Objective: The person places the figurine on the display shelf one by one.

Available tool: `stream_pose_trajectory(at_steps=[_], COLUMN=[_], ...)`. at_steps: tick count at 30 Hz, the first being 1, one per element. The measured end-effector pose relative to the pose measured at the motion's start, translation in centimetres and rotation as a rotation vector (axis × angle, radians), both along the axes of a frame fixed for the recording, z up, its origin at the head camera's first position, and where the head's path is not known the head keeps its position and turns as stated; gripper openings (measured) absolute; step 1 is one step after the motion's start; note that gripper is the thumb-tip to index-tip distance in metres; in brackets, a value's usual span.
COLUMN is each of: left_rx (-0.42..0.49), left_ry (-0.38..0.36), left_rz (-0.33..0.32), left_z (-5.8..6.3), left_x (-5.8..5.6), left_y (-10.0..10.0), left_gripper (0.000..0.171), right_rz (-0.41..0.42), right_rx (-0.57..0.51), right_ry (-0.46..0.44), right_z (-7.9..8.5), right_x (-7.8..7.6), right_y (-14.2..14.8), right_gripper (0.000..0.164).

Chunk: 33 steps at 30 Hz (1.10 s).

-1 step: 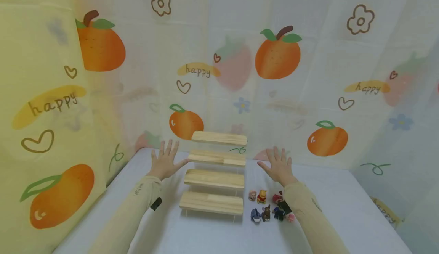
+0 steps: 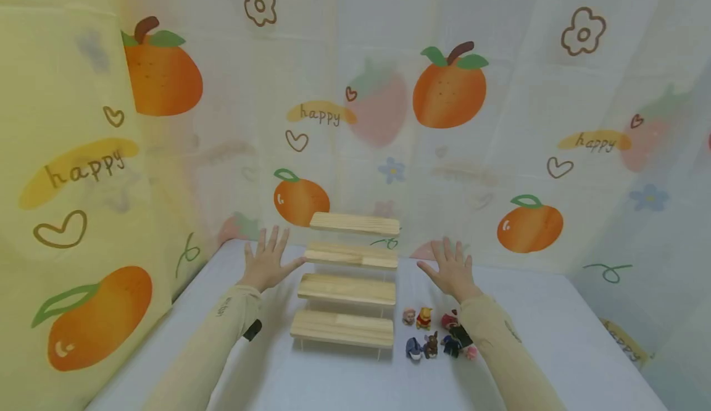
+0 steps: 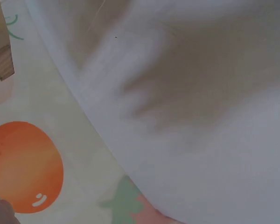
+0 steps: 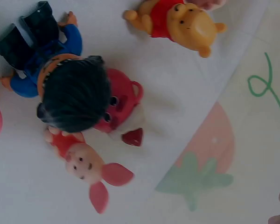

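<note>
Fingers spread and straight, my left hand (image 2: 266, 267) hangs left of a four-step wooden display rack (image 2: 343, 329), its thumb reaching toward one of the upper steps. On the rack's other side my right hand (image 2: 454, 273) is spread too, holding nothing. Below it, small figurines stand in a group: a yellow bear in a red shirt (image 2: 424, 318), a grey-blue donkey (image 2: 413, 348), a brown figure with long ears (image 2: 431, 344) and several more, some partly behind the right sleeve. The right wrist view shows a dark-haired figure in blue (image 4: 74, 95) and a piglet (image 4: 86, 163) close by.
The rack stands on a white-covered table (image 2: 311, 386). Behind it hangs a fruit-printed curtain (image 2: 366, 41), and a yellowish one (image 2: 66, 102) closes off the left side. The left wrist view shows a hand's shadow on the cloth (image 3: 252, 163).
</note>
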<state>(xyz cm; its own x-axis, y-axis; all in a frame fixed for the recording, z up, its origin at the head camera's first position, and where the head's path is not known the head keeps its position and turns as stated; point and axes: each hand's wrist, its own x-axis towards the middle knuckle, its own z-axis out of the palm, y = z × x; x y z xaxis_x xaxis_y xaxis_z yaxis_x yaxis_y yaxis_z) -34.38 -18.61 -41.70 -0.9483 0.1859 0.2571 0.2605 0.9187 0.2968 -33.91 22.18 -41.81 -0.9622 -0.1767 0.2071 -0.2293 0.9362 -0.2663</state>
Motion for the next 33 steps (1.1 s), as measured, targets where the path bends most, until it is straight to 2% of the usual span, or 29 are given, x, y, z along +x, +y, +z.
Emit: stream_pose_trajectory(at_steps=[4, 8, 10, 12, 14, 16, 18, 21, 26, 30, 33], left_rx=[0.074, 0.247, 0.350, 0.438, 0.506, 0.536, 0.538, 0.540, 0.585, 0.672, 0.759], left_ry=[-0.022, -0.147, -0.193, -0.204, -0.193, -0.185, -0.178, -0.175, -0.171, -0.237, -0.295], left_rz=[-0.003, -0.021, -0.035, -0.059, -0.101, -0.154, -0.217, -0.299, -0.381, -0.441, -0.457], left_z=[-0.6, -1.6, -1.7, -1.6, -1.5, -1.5, -1.8, -2.7, -3.4, -3.5, -3.6], left_x=[0.4, 1.8, 2.5, 3.2, 3.8, 4.3, 4.7, 5.3, 5.3, 4.6, 4.4], left_y=[0.0, 0.0, -0.1, -0.3, -0.4, -0.6, -0.8, -0.8, -0.4, 0.0, 0.0], left_gripper=[0.087, 0.084, 0.081, 0.077, 0.072, 0.069, 0.068, 0.071, 0.074, 0.072, 0.072], right_rz=[-0.005, -0.019, -0.003, 0.025, 0.056, 0.077, 0.092, 0.123, 0.224, 0.365, 0.479], right_rx=[-0.026, -0.051, -0.105, -0.182, -0.279, -0.348, -0.384, -0.377, -0.357, -0.338, -0.326], right_ry=[0.002, -0.019, 0.008, 0.053, 0.085, 0.097, 0.088, 0.049, 0.020, -0.010, -0.081], right_z=[-0.5, -0.8, -0.2, 0.6, 1.3, 1.8, 1.7, 0.7, -0.7, -1.5, -2.0], right_x=[0.2, 1.1, 1.6, 1.9, 2.3, 2.9, 3.6, 4.7, 5.7, 6.0, 6.2], right_y=[0.3, 0.7, 0.7, 0.7, 0.7, 0.8, 0.8, 0.7, 0.3, 0.1, -0.4], right_gripper=[0.074, 0.069, 0.065, 0.060, 0.055, 0.052, 0.049, 0.044, 0.031, 0.018, 0.018])
